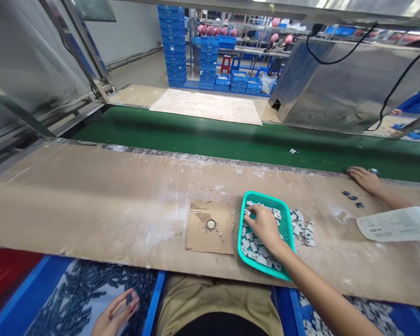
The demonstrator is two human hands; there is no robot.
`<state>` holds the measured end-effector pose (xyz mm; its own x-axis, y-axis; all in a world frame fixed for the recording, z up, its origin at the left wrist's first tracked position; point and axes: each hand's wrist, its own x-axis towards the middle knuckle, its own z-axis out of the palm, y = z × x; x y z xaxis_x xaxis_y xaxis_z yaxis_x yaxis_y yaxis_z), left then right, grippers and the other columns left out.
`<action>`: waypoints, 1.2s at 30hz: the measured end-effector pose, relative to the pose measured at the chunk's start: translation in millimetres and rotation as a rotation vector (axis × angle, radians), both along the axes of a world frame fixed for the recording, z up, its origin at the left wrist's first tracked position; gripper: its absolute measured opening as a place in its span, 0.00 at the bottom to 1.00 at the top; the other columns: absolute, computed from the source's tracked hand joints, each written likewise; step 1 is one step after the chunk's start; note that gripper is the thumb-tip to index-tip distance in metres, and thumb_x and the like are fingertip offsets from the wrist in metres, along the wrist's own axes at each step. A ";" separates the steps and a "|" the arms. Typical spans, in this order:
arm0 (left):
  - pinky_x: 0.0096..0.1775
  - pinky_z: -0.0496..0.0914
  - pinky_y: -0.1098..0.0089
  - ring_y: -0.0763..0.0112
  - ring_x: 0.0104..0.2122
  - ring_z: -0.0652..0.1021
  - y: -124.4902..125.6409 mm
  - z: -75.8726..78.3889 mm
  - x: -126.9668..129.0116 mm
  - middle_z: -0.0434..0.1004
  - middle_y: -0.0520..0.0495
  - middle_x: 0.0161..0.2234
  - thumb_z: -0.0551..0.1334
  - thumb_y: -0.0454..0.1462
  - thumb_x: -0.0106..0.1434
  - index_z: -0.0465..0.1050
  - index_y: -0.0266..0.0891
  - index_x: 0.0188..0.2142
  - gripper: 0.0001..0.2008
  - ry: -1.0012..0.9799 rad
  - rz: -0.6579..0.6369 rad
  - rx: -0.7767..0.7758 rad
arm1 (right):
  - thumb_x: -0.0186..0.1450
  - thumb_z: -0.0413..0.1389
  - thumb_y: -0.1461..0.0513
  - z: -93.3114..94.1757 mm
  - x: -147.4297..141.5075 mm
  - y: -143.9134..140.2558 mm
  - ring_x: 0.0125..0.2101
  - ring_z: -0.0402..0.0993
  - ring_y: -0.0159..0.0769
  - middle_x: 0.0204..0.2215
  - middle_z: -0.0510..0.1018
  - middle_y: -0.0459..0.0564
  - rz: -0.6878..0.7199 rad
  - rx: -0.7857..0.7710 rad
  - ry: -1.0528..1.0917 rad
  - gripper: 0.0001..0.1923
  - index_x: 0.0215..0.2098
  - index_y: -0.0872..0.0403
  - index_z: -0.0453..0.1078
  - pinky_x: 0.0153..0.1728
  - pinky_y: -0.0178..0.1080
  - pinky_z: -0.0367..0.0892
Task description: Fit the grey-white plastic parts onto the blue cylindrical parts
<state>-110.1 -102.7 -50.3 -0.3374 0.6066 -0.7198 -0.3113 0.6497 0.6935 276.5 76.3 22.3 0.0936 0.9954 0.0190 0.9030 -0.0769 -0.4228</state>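
Note:
My right hand (264,226) reaches into a teal plastic basket (290,233) of small whitish rectangular pieces (252,247). Its thumb and index finger close on one of them near the far left rim. Low in the view, my left hand (117,313) is over a blue bin (157,298) full of dark, narrow pieces (73,289). A dark piece (129,298) shows between its thumb and fingers. Between the hands, on the worktable, lies a cardboard square (199,240) with a small round dark-rimmed cap (211,225) and brown smears on it.
Whitish pieces (303,228) lie in a pile right of the basket. Beyond the table runs a green conveyor belt (203,135) with a small piece (293,151) on it. A co-worker's hand (366,179), several dark pieces (352,198) and a translucent plastic container (395,225) are at the right.

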 end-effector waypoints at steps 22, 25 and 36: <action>0.41 0.71 0.78 0.73 0.36 0.75 41.6 70.6 79.4 0.73 0.48 0.32 0.68 0.26 0.49 0.69 0.34 0.27 0.09 -0.619 0.212 0.424 | 0.59 0.54 0.49 58.7 -36.3 -31.7 0.34 0.76 0.41 0.41 0.76 0.54 0.212 -0.423 0.736 0.21 0.42 0.54 0.72 0.41 0.43 0.68; 0.43 0.71 0.78 0.72 0.39 0.75 43.3 72.1 93.1 0.73 0.46 0.38 0.62 0.24 0.54 0.72 0.32 0.36 0.09 -0.676 0.236 0.397 | 0.58 0.56 0.54 45.7 -56.5 -27.6 0.37 0.75 0.44 0.41 0.77 0.55 0.292 -0.209 0.553 0.17 0.41 0.54 0.73 0.40 0.44 0.68; 0.43 0.72 0.72 0.70 0.36 0.75 36.7 75.7 118.1 0.73 0.45 0.33 0.66 0.29 0.54 0.74 0.31 0.36 0.08 -0.903 0.202 0.368 | 0.62 0.50 0.62 -0.8 -70.4 -12.5 0.37 0.75 0.43 0.36 0.78 0.54 0.584 0.092 0.071 0.12 0.41 0.55 0.71 0.39 0.42 0.68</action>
<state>7.9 -66.0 25.3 0.1225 0.8355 -0.5357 -0.9026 0.3182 0.2899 206.2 63.7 21.5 -0.4647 0.8772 0.1209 0.7541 0.4637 -0.4651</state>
